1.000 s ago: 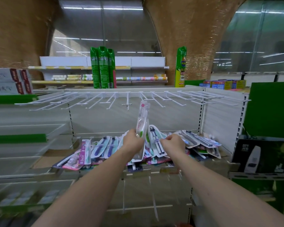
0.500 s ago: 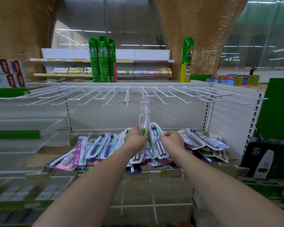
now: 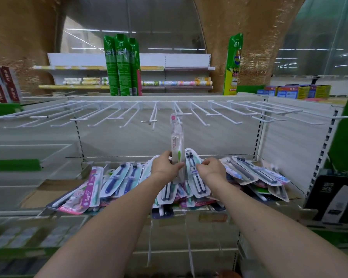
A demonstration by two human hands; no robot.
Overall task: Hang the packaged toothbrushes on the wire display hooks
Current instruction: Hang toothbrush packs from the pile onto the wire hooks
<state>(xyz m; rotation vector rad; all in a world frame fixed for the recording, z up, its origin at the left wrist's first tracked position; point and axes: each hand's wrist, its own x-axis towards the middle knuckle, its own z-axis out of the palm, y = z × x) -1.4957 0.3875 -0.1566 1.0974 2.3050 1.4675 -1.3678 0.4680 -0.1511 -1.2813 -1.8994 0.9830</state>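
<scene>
My left hand grips a clear packaged toothbrush with a green handle by its lower end and holds it upright. The pack's pink-dotted top reaches a white wire hook near the middle of the row. My right hand rests on a pack of two dark toothbrushes, fingers pinching its edge. A heap of packaged toothbrushes lies across the shelf below. The row of white wire hooks above is bare.
Tall green packs stand on top of the unit, and one more green pack stands to the right. A black box sits at the right. White shelves run along the left. More hooks hang below.
The upright pack has risen and turned straighter, so its top is now level with the middle hook. My right hand stays on the dark twin pack. The camera has moved closer.
</scene>
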